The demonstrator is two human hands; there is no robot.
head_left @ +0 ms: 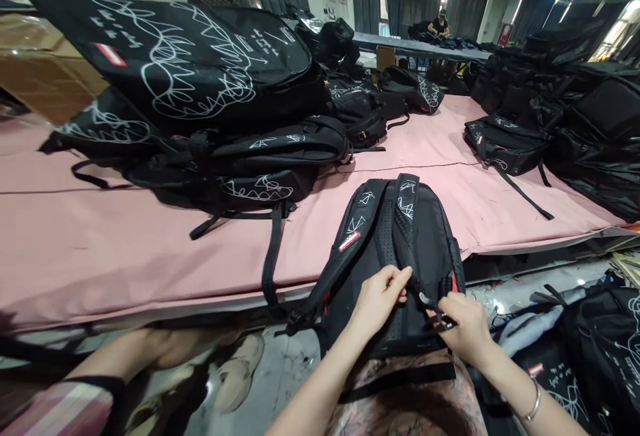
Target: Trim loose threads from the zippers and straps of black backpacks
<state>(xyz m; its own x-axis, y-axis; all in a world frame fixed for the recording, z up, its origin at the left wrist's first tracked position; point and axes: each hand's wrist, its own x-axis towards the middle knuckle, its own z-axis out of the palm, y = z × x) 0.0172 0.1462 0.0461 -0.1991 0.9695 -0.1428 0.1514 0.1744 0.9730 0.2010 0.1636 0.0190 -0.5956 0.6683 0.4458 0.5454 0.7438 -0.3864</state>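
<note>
The black backpack (435,236) lies with its straps up, at the near edge of the pink surface (200,256). Your left hand (377,299) has its fingers pinched on a shoulder strap (407,203). Your right hand (465,329) has its fingers closed on a small dark piece (443,320), too unclear to name. More black bags (250,136) are piled on both sides.

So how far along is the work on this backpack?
Looks done: the backpack has both shoulder straps, one with a red label. In hand: the left hand pinches at a strap; the right hand grips a dark item, hard to identify. Left: probably this strap work; whether the piled bags are finished can't be told.
</note>
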